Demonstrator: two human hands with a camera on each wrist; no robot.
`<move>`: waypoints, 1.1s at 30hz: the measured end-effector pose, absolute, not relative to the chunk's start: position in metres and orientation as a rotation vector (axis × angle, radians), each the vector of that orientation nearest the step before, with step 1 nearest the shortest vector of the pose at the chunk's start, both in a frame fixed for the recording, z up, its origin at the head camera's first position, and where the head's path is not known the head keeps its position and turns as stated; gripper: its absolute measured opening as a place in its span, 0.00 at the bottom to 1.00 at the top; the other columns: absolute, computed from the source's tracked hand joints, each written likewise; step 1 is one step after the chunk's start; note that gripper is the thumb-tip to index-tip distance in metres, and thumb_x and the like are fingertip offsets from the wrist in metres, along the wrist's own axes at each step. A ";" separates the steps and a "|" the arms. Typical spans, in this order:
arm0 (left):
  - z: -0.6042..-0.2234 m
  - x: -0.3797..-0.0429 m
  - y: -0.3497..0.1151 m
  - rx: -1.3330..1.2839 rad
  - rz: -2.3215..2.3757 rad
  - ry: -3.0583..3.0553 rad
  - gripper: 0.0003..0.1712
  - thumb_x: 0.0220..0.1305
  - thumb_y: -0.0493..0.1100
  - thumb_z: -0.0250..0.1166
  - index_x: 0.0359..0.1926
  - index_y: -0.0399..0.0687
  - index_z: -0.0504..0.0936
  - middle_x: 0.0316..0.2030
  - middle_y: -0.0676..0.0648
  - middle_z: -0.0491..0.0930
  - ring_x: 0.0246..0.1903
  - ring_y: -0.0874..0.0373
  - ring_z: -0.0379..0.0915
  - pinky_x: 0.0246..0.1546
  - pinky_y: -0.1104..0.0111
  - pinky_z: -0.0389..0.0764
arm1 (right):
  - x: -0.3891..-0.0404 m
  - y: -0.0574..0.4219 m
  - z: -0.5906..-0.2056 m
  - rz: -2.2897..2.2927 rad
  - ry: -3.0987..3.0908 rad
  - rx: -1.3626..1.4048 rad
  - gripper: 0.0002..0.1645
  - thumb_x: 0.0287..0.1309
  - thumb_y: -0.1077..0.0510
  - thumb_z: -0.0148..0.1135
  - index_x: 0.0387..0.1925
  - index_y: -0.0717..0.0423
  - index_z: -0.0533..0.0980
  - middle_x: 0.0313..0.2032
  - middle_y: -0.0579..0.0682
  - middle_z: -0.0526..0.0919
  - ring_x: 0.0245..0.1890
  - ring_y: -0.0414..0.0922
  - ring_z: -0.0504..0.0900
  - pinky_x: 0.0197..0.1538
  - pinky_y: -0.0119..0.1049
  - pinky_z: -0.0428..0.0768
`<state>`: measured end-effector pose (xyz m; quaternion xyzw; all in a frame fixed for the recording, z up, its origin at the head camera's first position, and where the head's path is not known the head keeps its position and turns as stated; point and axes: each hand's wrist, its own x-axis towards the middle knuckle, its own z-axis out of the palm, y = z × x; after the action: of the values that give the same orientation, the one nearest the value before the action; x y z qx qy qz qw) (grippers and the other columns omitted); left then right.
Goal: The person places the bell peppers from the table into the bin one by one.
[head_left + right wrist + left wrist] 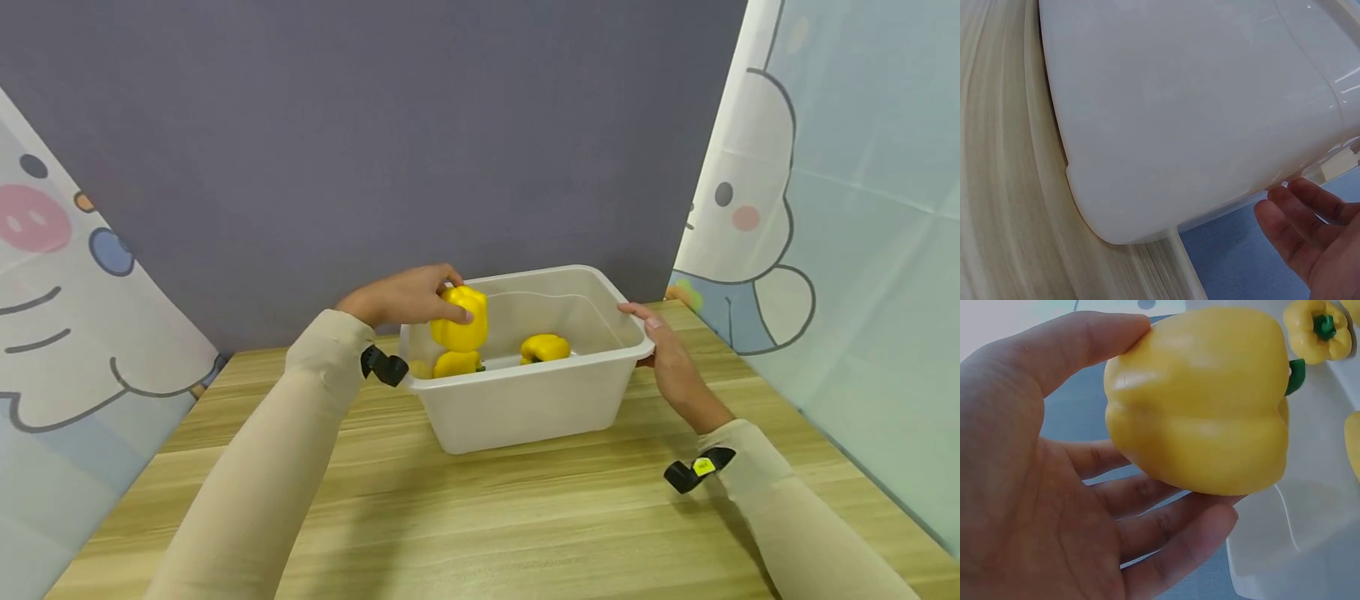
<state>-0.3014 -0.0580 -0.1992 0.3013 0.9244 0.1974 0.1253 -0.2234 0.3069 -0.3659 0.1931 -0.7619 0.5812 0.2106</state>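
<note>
A yellow bell pepper (463, 321) is in my left hand (408, 296), its thumb on one side and the fingers spread along the other. In the left wrist view the held pepper (1200, 403) lies sideways, its green stem pointing away from the palm. It is over the left end of a white plastic bin (525, 408). Inside the bin sit more yellow peppers, one below the held pepper (456, 364) and one near the middle (545, 348). My right hand (671, 358) grips the bin's right rim; in the right wrist view its fingertips (1279, 197) touch the outer wall.
The bin stands on a wood-grain table (450, 517). A dark grey panel (375, 150) rises behind it. Cartoon-printed sheets hang on both sides, one at the left (60, 317) and one at the right (862, 292).
</note>
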 end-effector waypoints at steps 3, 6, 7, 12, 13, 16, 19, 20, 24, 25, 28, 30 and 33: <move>-0.199 -0.304 -0.055 0.868 0.547 2.685 0.38 0.62 0.61 0.67 0.68 0.52 0.69 0.64 0.43 0.70 0.59 0.49 0.70 0.59 0.52 0.73 | -0.223 0.308 -0.365 1.618 -2.113 0.547 0.34 0.81 0.43 0.27 0.70 0.64 0.62 0.51 0.63 0.72 0.41 0.43 0.78 0.36 0.36 0.81; -0.198 -0.308 -0.048 0.881 0.513 2.670 0.38 0.63 0.61 0.66 0.69 0.53 0.70 0.65 0.44 0.69 0.61 0.50 0.69 0.60 0.52 0.72 | -0.219 0.310 -0.362 1.618 -2.108 0.547 0.33 0.81 0.45 0.27 0.69 0.64 0.62 0.51 0.59 0.73 0.41 0.41 0.78 0.36 0.35 0.81; -0.197 -0.309 -0.045 0.889 0.499 2.665 0.37 0.63 0.61 0.66 0.69 0.53 0.70 0.65 0.45 0.69 0.61 0.50 0.69 0.60 0.53 0.72 | -0.218 0.311 -0.361 1.620 -2.106 0.543 0.33 0.81 0.45 0.28 0.69 0.63 0.63 0.50 0.58 0.74 0.41 0.41 0.78 0.36 0.34 0.81; -0.193 -0.311 -0.028 0.957 0.405 2.656 0.37 0.64 0.60 0.65 0.70 0.52 0.70 0.66 0.46 0.70 0.63 0.50 0.67 0.61 0.55 0.72 | -0.213 0.317 -0.362 1.634 -2.089 0.528 0.31 0.81 0.46 0.29 0.69 0.62 0.64 0.50 0.54 0.75 0.41 0.41 0.78 0.35 0.33 0.81; -0.193 -0.311 -0.026 0.960 0.397 2.648 0.38 0.64 0.60 0.65 0.70 0.52 0.70 0.66 0.46 0.70 0.63 0.50 0.67 0.60 0.56 0.73 | -0.213 0.318 -0.362 1.634 -2.086 0.526 0.31 0.81 0.47 0.29 0.69 0.62 0.64 0.50 0.54 0.75 0.41 0.42 0.78 0.35 0.33 0.81; -0.194 -0.312 -0.020 0.970 0.376 2.630 0.38 0.64 0.60 0.66 0.70 0.50 0.70 0.66 0.45 0.69 0.62 0.50 0.68 0.59 0.57 0.74 | -0.212 0.319 -0.363 1.629 -2.083 0.521 0.31 0.81 0.47 0.29 0.69 0.63 0.64 0.51 0.54 0.74 0.41 0.43 0.78 0.35 0.33 0.81; -0.195 -0.313 -0.018 0.974 0.331 2.624 0.39 0.64 0.60 0.66 0.71 0.50 0.69 0.67 0.45 0.69 0.62 0.51 0.68 0.60 0.57 0.73 | -0.211 0.318 -0.364 1.638 -2.077 0.528 0.31 0.81 0.47 0.29 0.69 0.62 0.64 0.51 0.54 0.74 0.41 0.42 0.78 0.36 0.33 0.81; -0.195 -0.313 -0.018 0.979 0.311 2.627 0.39 0.64 0.61 0.66 0.71 0.50 0.69 0.67 0.46 0.69 0.63 0.51 0.67 0.61 0.57 0.72 | -0.211 0.317 -0.363 1.641 -2.075 0.531 0.31 0.81 0.47 0.30 0.69 0.62 0.64 0.51 0.54 0.74 0.41 0.42 0.78 0.36 0.33 0.81; -0.194 -0.313 -0.017 0.986 0.279 2.625 0.39 0.65 0.61 0.66 0.71 0.51 0.69 0.67 0.46 0.69 0.63 0.50 0.67 0.62 0.56 0.71 | -0.212 0.316 -0.362 1.628 -2.078 0.533 0.31 0.81 0.47 0.29 0.69 0.63 0.64 0.50 0.54 0.74 0.40 0.41 0.78 0.35 0.34 0.81; -0.193 -0.313 -0.017 0.987 0.279 2.623 0.39 0.65 0.60 0.66 0.71 0.51 0.69 0.67 0.47 0.69 0.63 0.50 0.67 0.61 0.56 0.72 | -0.213 0.316 -0.362 1.618 -2.083 0.533 0.31 0.81 0.47 0.29 0.69 0.63 0.64 0.50 0.55 0.74 0.40 0.40 0.78 0.35 0.34 0.81; -0.193 -0.313 -0.016 0.987 0.261 2.623 0.38 0.65 0.60 0.66 0.71 0.51 0.70 0.66 0.47 0.70 0.62 0.51 0.68 0.61 0.56 0.72 | -0.214 0.316 -0.361 1.602 -2.093 0.524 0.32 0.81 0.46 0.28 0.69 0.64 0.63 0.49 0.56 0.75 0.40 0.40 0.78 0.35 0.34 0.81; -0.195 -0.314 -0.015 0.983 0.232 2.624 0.38 0.65 0.60 0.65 0.71 0.51 0.70 0.66 0.48 0.70 0.62 0.51 0.67 0.62 0.55 0.70 | -0.215 0.315 -0.361 1.595 -2.102 0.520 0.33 0.81 0.46 0.28 0.69 0.64 0.63 0.48 0.57 0.75 0.40 0.40 0.79 0.36 0.35 0.82; -0.198 -0.316 -0.013 0.976 0.194 2.613 0.39 0.65 0.61 0.65 0.71 0.50 0.70 0.66 0.48 0.70 0.62 0.51 0.67 0.62 0.55 0.70 | -0.215 0.314 -0.362 1.596 -2.109 0.519 0.33 0.81 0.46 0.27 0.69 0.64 0.63 0.47 0.58 0.75 0.40 0.40 0.79 0.35 0.36 0.82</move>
<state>-0.3158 -0.0131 -0.1980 0.3439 0.9206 0.0685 0.1718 -0.2147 0.3141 -0.3620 0.1877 -0.7630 0.5775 0.2215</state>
